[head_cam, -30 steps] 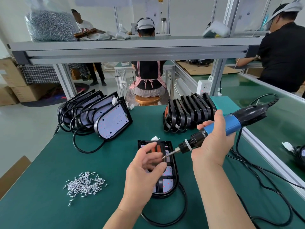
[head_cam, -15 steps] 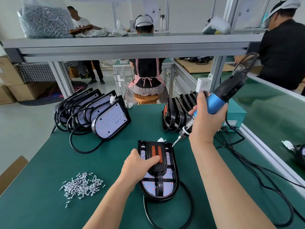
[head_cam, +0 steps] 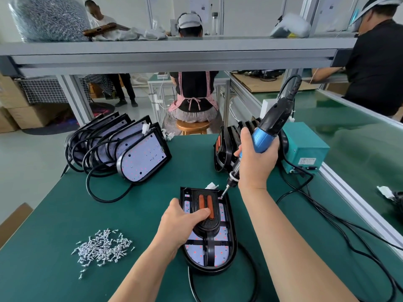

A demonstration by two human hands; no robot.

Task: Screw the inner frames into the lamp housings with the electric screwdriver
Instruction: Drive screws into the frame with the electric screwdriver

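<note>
A black lamp housing (head_cam: 230,256) lies flat on the green mat in front of me, with a black inner frame (head_cam: 207,245) carrying two orange strips seated in it. My left hand (head_cam: 183,223) holds the housing's left edge, thumb pressing on the frame. My right hand (head_cam: 256,162) grips the blue and black electric screwdriver (head_cam: 265,136), held steeply. Its bit tip touches the housing's top right corner. A pile of small silver screws (head_cam: 102,247) lies on the mat to the left.
A row of lamp housings with white boards and black cables (head_cam: 122,147) leans at the back left. A stack of black inner frames (head_cam: 226,147) stands at the back right beside a teal power box (head_cam: 305,151). Screwdriver cables trail along the right. Other people work beyond the bench.
My left hand moved from the screwdriver bit down onto the housing and frame. My right hand swung the screwdriver from nearly level to steep and lowered its tip to the top right corner.
</note>
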